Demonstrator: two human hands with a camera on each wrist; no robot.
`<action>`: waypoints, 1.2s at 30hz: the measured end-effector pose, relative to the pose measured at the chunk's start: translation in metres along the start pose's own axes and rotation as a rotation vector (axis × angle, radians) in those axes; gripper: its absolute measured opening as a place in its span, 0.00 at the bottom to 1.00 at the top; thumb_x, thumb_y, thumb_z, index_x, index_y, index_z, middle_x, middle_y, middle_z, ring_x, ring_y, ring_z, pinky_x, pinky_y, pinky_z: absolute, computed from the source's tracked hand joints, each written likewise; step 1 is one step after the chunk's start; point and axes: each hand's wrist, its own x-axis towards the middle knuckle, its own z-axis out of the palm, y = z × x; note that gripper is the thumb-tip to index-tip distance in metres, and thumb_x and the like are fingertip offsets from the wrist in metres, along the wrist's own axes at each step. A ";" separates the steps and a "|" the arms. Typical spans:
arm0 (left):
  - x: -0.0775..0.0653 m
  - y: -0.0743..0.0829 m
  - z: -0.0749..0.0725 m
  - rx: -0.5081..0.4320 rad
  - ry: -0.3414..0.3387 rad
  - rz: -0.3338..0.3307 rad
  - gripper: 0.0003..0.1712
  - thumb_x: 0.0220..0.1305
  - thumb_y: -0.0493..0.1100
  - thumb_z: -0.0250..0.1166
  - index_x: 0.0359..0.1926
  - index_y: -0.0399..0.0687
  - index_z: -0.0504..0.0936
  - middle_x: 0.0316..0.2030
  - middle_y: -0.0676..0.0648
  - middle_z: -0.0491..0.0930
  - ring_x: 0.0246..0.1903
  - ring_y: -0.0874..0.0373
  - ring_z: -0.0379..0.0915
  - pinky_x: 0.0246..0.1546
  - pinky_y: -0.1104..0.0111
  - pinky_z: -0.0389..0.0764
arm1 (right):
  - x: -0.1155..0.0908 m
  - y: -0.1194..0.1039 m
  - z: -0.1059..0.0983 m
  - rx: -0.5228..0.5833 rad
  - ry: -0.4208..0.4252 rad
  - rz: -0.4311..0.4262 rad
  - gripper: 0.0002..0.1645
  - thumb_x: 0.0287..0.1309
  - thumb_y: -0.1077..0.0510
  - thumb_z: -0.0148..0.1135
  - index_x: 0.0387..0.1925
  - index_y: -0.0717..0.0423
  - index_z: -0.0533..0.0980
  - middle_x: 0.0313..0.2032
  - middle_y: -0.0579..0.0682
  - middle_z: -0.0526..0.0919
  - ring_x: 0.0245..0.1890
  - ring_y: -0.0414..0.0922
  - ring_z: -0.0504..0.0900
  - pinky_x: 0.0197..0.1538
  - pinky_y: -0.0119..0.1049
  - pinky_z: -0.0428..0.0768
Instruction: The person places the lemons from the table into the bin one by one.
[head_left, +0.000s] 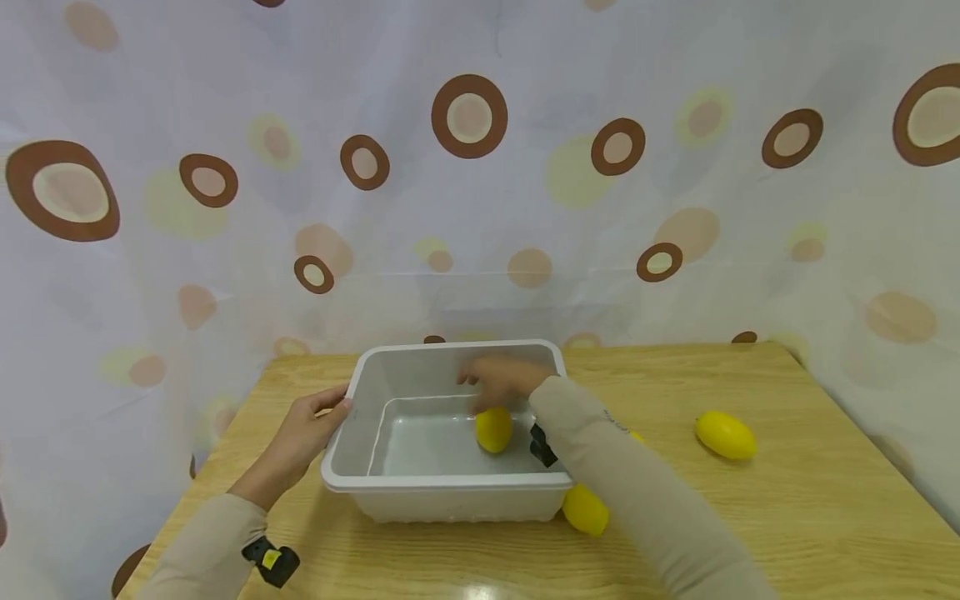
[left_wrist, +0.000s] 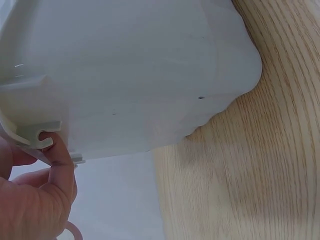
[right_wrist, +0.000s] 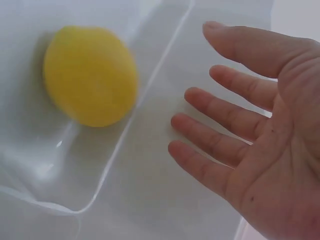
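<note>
A white plastic tub (head_left: 457, 482) stands on the wooden table, with one yellow lemon (head_left: 493, 432) on its floor. My left hand (head_left: 300, 437) holds the tub's left rim; in the left wrist view a finger hooks under the lip of the tub (left_wrist: 145, 65). Inside the tub, near its right side, hovers my right hand (head_left: 504, 379). The right wrist view shows that hand (right_wrist: 255, 120) with spread fingers and nothing in it, apart from the lemon (right_wrist: 91, 76).
Outside the tub, a lemon (head_left: 585, 510) lies by its front right corner, partly behind my right sleeve. Another lemon (head_left: 726, 435) lies farther right on the table (head_left: 757, 517). A sliver of yellow shows behind the right forearm. A patterned curtain (head_left: 480, 217) hangs behind the table.
</note>
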 end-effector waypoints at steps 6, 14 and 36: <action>0.000 0.003 -0.001 0.018 0.013 0.005 0.26 0.66 0.43 0.49 0.61 0.34 0.61 0.51 0.34 0.65 0.43 0.49 0.73 0.36 0.65 0.78 | -0.015 0.002 -0.022 0.052 0.048 -0.092 0.29 0.51 0.55 0.62 0.56 0.55 0.67 0.53 0.55 0.72 0.54 0.50 0.69 0.56 0.42 0.67; -0.001 0.002 -0.001 0.009 0.013 0.007 0.27 0.66 0.43 0.49 0.62 0.34 0.60 0.52 0.34 0.64 0.45 0.48 0.72 0.37 0.65 0.78 | -0.061 0.003 -0.075 0.035 0.155 -0.187 0.29 0.54 0.51 0.59 0.57 0.52 0.65 0.55 0.53 0.71 0.54 0.52 0.69 0.55 0.46 0.69; -0.001 0.000 0.002 0.027 0.014 0.016 0.26 0.66 0.44 0.49 0.62 0.35 0.60 0.52 0.35 0.65 0.46 0.46 0.72 0.37 0.65 0.78 | -0.199 0.132 -0.078 -0.044 0.285 0.091 0.38 0.52 0.38 0.55 0.58 0.55 0.63 0.56 0.58 0.68 0.52 0.59 0.69 0.47 0.55 0.70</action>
